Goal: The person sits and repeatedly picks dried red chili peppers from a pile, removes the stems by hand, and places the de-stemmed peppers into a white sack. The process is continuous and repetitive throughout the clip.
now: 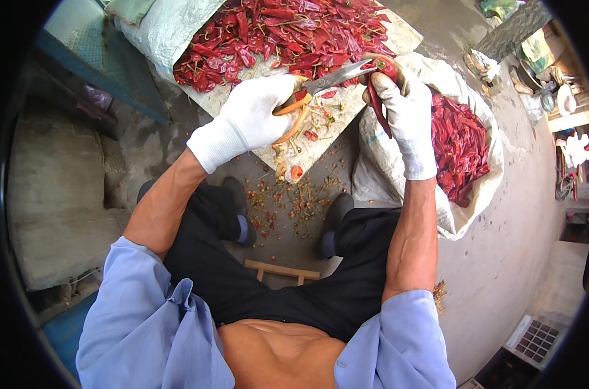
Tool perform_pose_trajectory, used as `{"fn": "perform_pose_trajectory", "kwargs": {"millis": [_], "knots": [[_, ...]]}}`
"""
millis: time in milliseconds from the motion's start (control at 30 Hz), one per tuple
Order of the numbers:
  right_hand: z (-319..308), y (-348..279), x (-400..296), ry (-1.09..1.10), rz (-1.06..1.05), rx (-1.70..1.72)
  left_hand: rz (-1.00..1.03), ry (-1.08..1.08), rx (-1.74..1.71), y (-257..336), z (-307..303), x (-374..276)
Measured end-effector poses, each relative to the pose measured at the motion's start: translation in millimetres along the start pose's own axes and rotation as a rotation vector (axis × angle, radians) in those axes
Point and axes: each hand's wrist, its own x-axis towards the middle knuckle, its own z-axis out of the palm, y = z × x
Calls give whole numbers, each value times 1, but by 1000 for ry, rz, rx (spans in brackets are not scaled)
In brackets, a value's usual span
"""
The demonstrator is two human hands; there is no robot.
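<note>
My left hand (253,112), in a white knit glove, grips the orange handles of a pair of scissors (336,78). The metal blades reach right, partly apart, and their tips meet the red chili peppers (386,68) in my right hand (404,109). That hand wears a white glove too, with soiled fingertips. One pepper shows its green stem end upward; another hangs down along the palm. Beyond both hands lies a big heap of dried red chilies (294,36) on a pale board (319,141). Under my right forearm stands an open white woven sack (489,141) holding red chilies (457,146).
Cut stems and scraps (294,199) litter the floor between my shoes. At the upper left a filled woven sack (163,34) leans by a blue metal panel (105,63). A wooden stool edge (282,270) shows between my legs. A grey post (511,31) rises at the upper right.
</note>
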Motion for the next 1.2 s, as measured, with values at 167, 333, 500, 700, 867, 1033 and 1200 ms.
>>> {"fn": "perform_pose_trajectory", "kwargs": {"millis": [167, 333, 500, 700, 867, 1033, 1200], "knots": [[0, 3, 2, -12, -35, -127, 25, 18, 65, -4, 0, -2], [-1, 6, 1, -5, -45, -133, 22, 28, 89, -2, -3, 0], [2, 3, -2, 2, -28, -159, 70, 87, 160, 2, -8, 3], [2, 10, -2, -26, -77, -285, 65, 48, 198, -1, -10, 0], [0, 23, 0, -94, -88, -322, 61, 6, 190, -7, -8, -4], [2, 26, 0, -141, -67, -294, 21, -38, 122, -6, -6, -5], [15, 4, -5, -71, 47, 153, -117, -77, -104, 5, -2, -4]]}}
